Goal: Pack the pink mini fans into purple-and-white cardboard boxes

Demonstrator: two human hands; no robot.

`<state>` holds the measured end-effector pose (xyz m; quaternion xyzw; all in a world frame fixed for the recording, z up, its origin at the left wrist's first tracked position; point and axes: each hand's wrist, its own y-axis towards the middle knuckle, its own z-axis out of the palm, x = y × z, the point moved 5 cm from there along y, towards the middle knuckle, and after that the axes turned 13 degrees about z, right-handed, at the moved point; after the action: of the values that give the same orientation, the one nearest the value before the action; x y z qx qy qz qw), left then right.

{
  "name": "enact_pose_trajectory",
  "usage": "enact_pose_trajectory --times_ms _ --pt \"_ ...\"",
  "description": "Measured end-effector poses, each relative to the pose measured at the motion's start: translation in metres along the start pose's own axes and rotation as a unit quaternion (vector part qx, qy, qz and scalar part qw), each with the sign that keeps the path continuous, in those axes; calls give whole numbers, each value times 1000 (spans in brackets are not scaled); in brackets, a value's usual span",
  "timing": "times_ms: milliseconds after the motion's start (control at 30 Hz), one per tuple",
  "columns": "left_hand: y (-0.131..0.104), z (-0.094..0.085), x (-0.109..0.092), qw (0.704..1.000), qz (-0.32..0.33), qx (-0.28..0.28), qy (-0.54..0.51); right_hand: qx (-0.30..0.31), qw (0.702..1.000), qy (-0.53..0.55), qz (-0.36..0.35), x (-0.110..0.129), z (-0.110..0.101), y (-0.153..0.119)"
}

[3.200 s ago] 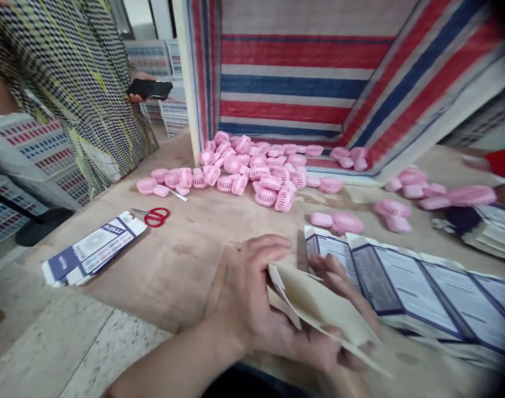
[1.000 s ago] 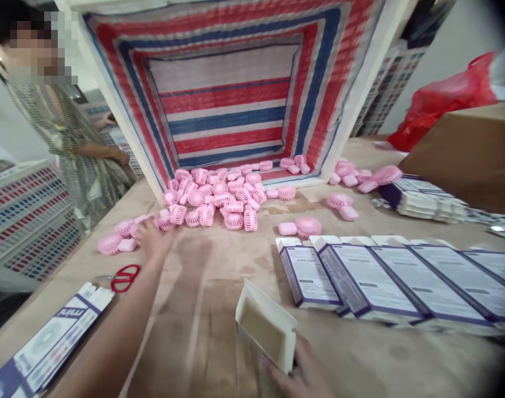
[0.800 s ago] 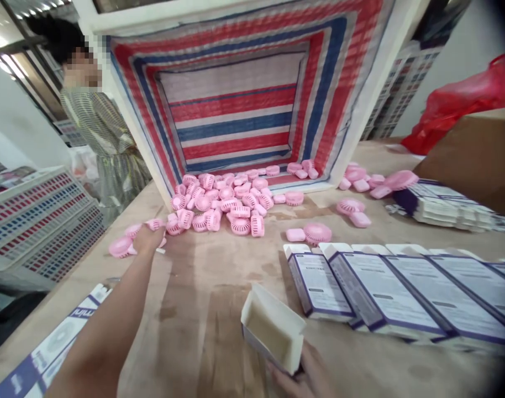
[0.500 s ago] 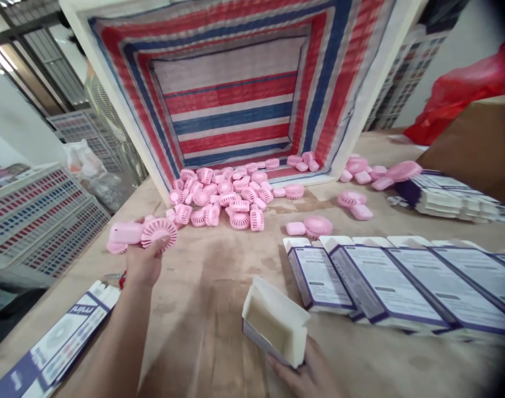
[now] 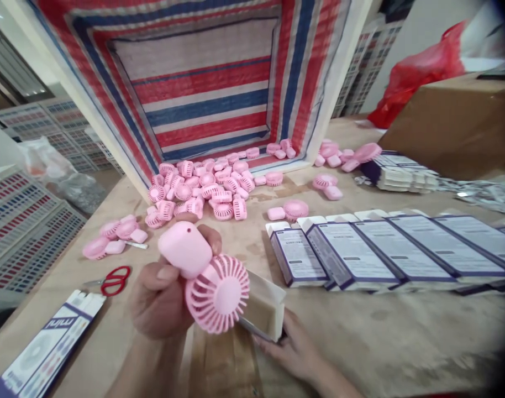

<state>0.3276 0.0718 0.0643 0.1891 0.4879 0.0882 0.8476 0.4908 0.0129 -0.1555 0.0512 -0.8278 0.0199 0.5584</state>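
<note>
A pink handheld mini fan (image 5: 219, 296) is pinched in my left hand (image 5: 163, 301), its handle up and its round slatted head toward the lower right. Just behind the fan head is a small carton (image 5: 269, 304) with its open end facing up, partly hidden by the fan. My right hand (image 5: 292, 345) grips that carton from its lower right side. Many more pink fans (image 5: 206, 188) lie heaped beyond my hands, at the mouth of a large crate (image 5: 273, 83) tipped on its side and lined with striped cloth.
Flattened purple-and-white cartons (image 5: 377, 249) overlap in a row at right. Red-handled scissors (image 5: 116, 281) and a carton marked mini (image 5: 49, 342) lie at left, near a few loose fans (image 5: 111, 235). A brown cardboard box (image 5: 447, 121) and a red plastic bag (image 5: 418, 72) stand at the back right.
My left hand has brought the fan from the left side of the table right and nearer, up to the carton. My right hand still holds the carton. The view has shifted somewhat.
</note>
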Motion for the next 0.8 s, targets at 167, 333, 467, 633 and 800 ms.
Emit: enact_pose_trajectory --times_ms 167,333,467,633,800 --pt "-10 6 4 970 161 77 163 40 998 57 0 4 3 0" --pt "-26 23 10 777 346 309 425 41 998 54 8 5 2 2" --pt "-32 0 14 732 330 348 483 54 997 50 2 6 2 3" --pt "-44 -58 42 872 90 247 412 52 998 39 -12 12 1 5" --pt "-4 -63 89 893 -152 219 363 46 998 -17 -47 21 1 8"
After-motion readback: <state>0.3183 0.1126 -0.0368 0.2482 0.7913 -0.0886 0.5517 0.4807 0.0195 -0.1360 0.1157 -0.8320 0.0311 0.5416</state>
